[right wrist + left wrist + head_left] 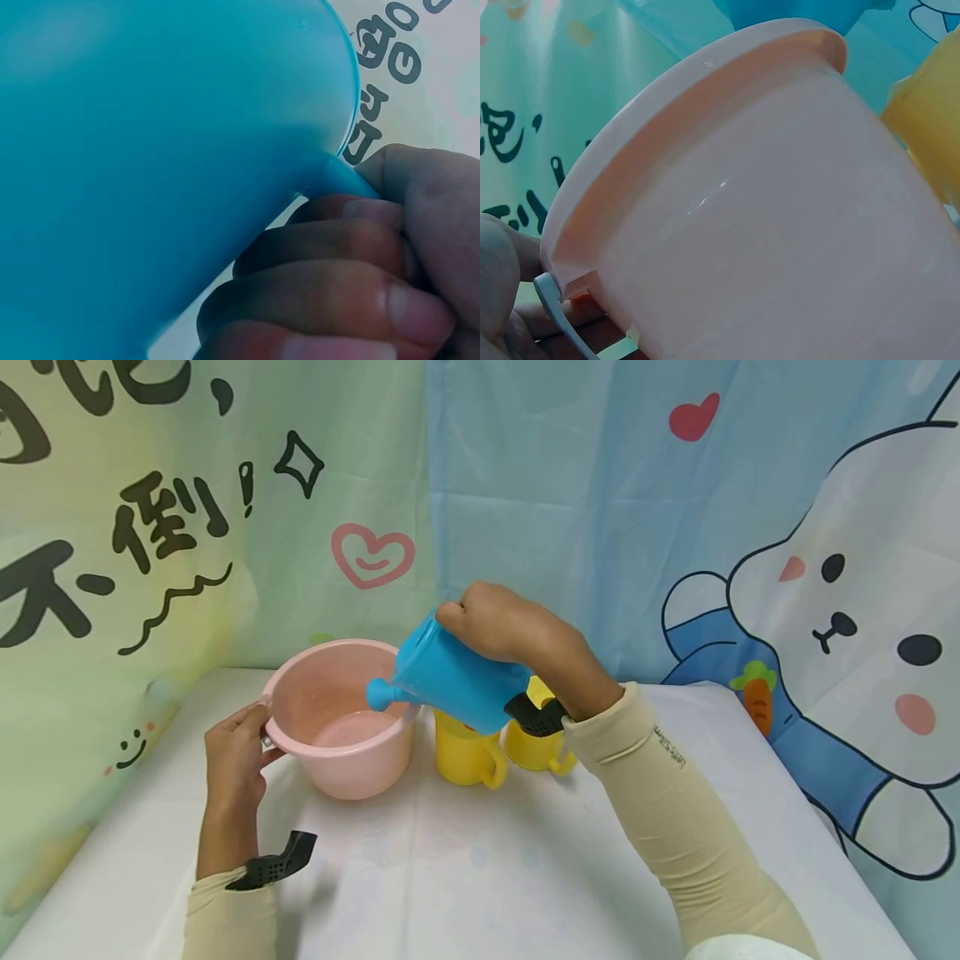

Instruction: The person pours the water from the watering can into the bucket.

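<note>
My left hand [232,760] pinches the rim of a pink bucket [352,775] at its left side. Fingers sit beneath the rim, beside a pale bail handle [556,304], in the left wrist view. Shallow clear liquid shows on the bucket's floor. Raised at the right, my right hand [504,622] grips the handle of a blue watering can [465,677]. The can is tipped, its round-ended spout [384,693] pointing left over the bucket's right part. Curled fingers wrap the can's handle [349,178] in the right wrist view.
Two yellow mugs stand right of the bucket: a nearer mug [459,758], partly behind the can, and a farther mug [528,750] behind the right wrist. A white cloth covers the table [420,877]. A printed curtain [525,485] hangs directly behind it.
</note>
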